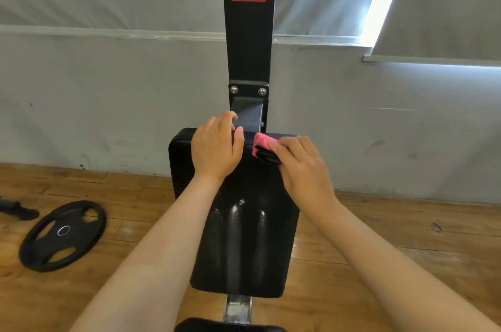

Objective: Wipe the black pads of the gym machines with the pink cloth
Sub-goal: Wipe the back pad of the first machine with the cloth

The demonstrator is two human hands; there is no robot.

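A long black pad of a gym machine runs away from me toward a black upright post. My left hand grips the pad's far edge, fingers curled over the top beside the metal bracket. My right hand holds a folded pink cloth with a dark underside and presses it on the pad's far right corner. Whitish smears show on the pad's middle.
A black weight plate lies on the wooden floor at the left, with a dark bar end beyond it. A grey wall stands behind the post. Another black pad's edge shows at the bottom.
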